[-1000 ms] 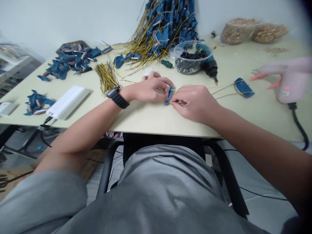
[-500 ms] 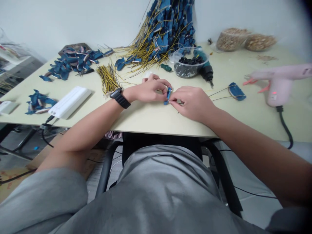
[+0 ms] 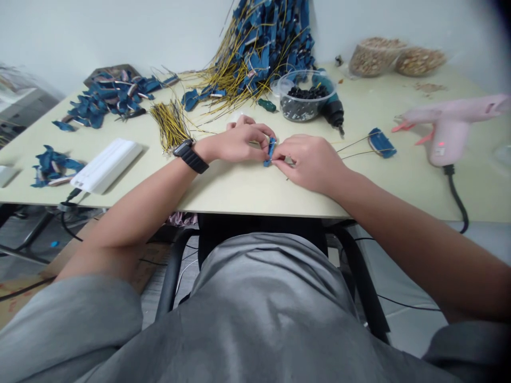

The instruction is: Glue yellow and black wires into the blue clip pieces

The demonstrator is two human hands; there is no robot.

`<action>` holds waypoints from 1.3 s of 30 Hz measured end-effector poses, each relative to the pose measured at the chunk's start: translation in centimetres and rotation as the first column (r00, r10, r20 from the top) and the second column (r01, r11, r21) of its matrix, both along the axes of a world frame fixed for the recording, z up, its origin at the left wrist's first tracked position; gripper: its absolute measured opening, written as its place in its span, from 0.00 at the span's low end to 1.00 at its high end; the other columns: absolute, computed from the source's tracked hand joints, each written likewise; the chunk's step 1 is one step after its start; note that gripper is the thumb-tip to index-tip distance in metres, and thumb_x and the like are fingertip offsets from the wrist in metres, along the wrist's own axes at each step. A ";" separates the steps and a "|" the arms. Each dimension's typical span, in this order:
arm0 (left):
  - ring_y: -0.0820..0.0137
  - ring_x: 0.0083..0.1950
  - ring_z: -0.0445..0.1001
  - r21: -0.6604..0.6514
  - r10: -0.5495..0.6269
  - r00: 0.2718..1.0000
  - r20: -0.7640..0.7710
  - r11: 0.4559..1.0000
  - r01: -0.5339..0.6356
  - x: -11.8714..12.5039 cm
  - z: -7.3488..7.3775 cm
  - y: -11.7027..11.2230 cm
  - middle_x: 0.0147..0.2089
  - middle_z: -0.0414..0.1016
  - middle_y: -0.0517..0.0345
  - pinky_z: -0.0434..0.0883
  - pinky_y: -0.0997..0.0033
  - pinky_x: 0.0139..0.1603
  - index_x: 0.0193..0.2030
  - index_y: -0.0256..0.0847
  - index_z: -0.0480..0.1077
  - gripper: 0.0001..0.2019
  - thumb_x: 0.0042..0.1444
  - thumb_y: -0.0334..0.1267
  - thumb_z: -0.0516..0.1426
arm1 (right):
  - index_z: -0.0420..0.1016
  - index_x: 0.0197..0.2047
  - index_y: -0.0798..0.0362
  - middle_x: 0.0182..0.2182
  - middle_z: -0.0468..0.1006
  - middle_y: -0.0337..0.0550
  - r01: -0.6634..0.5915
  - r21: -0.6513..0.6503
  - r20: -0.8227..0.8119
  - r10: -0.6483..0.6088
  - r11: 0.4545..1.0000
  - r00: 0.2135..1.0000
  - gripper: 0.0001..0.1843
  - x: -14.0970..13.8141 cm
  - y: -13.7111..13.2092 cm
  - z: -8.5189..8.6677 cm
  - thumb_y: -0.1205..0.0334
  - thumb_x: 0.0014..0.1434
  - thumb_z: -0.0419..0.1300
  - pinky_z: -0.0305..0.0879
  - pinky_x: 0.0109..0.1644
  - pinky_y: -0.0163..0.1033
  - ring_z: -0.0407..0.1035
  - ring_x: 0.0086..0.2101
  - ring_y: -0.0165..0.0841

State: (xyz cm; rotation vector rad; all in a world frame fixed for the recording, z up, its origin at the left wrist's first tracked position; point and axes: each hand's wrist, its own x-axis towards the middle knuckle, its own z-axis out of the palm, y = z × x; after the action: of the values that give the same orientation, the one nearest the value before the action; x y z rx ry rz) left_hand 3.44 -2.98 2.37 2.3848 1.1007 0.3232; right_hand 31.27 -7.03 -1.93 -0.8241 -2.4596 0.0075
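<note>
My left hand (image 3: 241,142), with a black watch on its wrist, pinches a small blue plastic piece (image 3: 269,151) just above the pale table (image 3: 239,186). My right hand (image 3: 311,161) meets it from the right, fingers pressed together at the same piece; whatever else they hold is too small to make out. Right of my hands lies a finished blue piece with two thin wires (image 3: 381,142). A bundle of yellow wires (image 3: 171,122) lies left of my left hand.
A big heap of blue pieces with yellow wires (image 3: 263,42) rises at the back. A clear tub of dark parts (image 3: 305,98), a teal screwdriver (image 3: 331,109), a pink glue gun (image 3: 451,127), a white block (image 3: 107,165) and smaller blue piles (image 3: 107,98) surround my hands.
Both hands stay pinched on the blue piece. The camera view has shifted slightly, so the table contents sit a little further left in the frame.
</note>
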 end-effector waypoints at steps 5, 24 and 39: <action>0.28 0.85 0.62 0.002 0.006 1.000 -0.001 1.000 -0.006 0.0 0.0 -0.1 0.84 0.85 0.54 0.49 0.22 0.89 0.45 0.47 0.89 0.23 0.62 0.66 0.72 | 0.96 0.53 0.49 0.47 0.95 0.50 -0.022 0.013 0.000 0.022 1.000 1.000 0.13 0.0 0.0 0.0 0.68 0.81 0.66 0.77 0.57 0.51 0.87 0.49 0.49; 0.26 0.87 0.61 -0.013 0.012 1.000 -0.021 1.000 -0.013 0.0 0.1 -0.1 0.85 0.84 0.54 0.52 0.21 0.89 0.48 0.49 0.91 0.22 0.63 0.65 0.74 | 0.94 0.51 0.50 0.47 0.95 0.52 -0.027 0.003 0.016 0.027 1.000 1.000 0.13 0.0 -0.2 0.1 0.68 0.81 0.65 0.75 0.57 0.51 0.85 0.49 0.50; 0.27 0.87 0.61 -0.022 0.007 1.000 -0.028 1.000 -0.007 0.2 0.4 -0.6 0.86 0.83 0.48 0.52 0.17 0.88 0.46 0.48 0.90 0.23 0.65 0.66 0.71 | 0.92 0.49 0.52 0.47 0.96 0.54 -0.065 0.029 0.004 0.065 0.997 0.998 0.13 0.1 -0.3 -0.1 0.70 0.82 0.64 0.76 0.57 0.51 0.88 0.49 0.50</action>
State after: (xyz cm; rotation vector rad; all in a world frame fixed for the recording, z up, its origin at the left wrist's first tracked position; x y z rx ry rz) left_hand 3.62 -3.58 2.82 2.3734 1.1200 0.2792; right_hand 31.35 -7.28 -2.08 -0.7323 -2.4824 -0.0061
